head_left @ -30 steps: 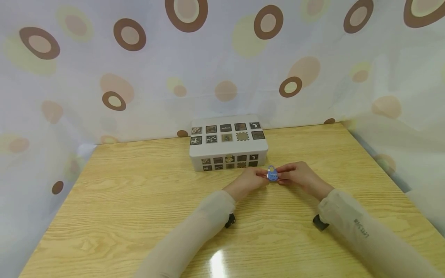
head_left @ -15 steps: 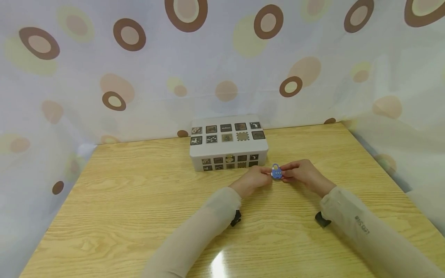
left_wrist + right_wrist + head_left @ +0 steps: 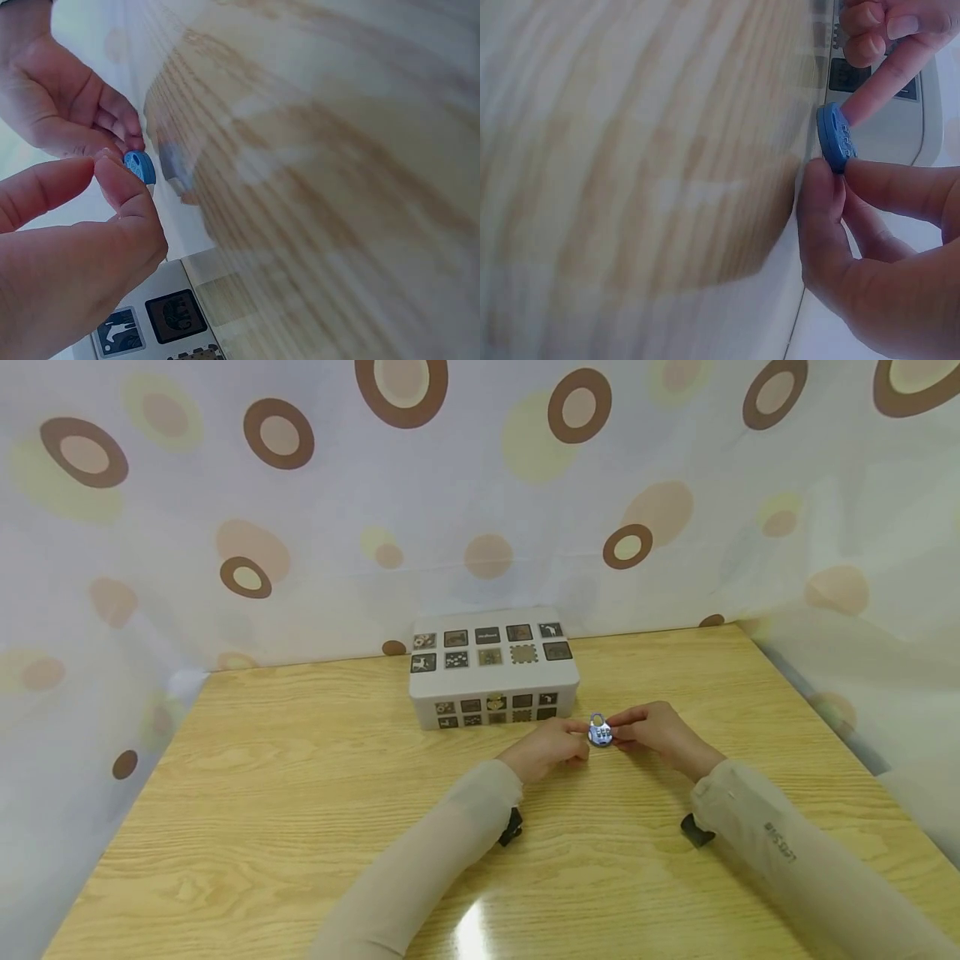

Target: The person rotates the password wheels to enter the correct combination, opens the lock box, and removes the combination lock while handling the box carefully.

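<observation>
A small blue combination padlock [image 3: 600, 732] stands between the two hands, its shackle upward and its number dials facing the person in the head view. My right hand [image 3: 660, 737] pinches its right edge between thumb and fingers, as the right wrist view shows at the padlock [image 3: 835, 139]. From the left, my left hand [image 3: 546, 749] reaches in with the index finger [image 3: 892, 79] straight, its tip right at the padlock's side. The other left fingers are bent and hold nothing. In the left wrist view, the left fingers partly cover the padlock [image 3: 139, 166].
Behind the hands, a white box [image 3: 495, 675] printed with dark square pictures sits against the back curtain [image 3: 322, 518]. On its front is a gold-coloured clasp [image 3: 496, 702]. The wooden table [image 3: 285, 793] stretches beneath both arms, with patterned curtain on three sides.
Both hands and the padlock have moved slightly right, away from the box. The padlock has tilted, its face now catching more light. The left index finger now points straight at it.
</observation>
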Demonstrator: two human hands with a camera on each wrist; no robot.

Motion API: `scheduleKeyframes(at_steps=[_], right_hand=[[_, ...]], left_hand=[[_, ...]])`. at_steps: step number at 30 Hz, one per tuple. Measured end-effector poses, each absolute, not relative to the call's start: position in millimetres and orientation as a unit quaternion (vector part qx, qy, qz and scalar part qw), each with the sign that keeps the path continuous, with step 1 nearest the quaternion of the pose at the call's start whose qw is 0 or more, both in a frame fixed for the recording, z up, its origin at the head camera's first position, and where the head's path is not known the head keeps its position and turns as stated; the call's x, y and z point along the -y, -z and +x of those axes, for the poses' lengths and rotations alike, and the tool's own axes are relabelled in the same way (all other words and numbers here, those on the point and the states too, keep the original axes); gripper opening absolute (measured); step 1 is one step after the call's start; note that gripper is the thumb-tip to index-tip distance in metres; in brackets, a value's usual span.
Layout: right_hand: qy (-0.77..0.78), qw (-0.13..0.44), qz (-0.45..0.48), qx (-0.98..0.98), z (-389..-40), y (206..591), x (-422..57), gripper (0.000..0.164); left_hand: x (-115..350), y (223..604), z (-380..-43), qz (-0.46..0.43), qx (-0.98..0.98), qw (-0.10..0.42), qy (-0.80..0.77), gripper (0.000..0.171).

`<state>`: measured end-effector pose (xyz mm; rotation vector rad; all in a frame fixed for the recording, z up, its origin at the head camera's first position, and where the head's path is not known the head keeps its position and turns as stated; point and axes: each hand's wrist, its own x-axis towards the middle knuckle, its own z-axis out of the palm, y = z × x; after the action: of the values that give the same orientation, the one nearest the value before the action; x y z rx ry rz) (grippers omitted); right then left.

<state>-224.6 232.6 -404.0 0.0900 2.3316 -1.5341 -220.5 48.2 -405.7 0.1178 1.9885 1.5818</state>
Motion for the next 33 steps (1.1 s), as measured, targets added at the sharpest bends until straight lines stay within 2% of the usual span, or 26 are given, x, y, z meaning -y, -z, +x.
scheduleKeyframes(at_steps=[33], right_hand=[[0.481,0.166,0.041,-0.860,-229.8,408.0,-236.2,0.028]], left_hand=[[-63.5,407.8,-227.5,0.036,-0.728,0.313,-0.609,0.041]])
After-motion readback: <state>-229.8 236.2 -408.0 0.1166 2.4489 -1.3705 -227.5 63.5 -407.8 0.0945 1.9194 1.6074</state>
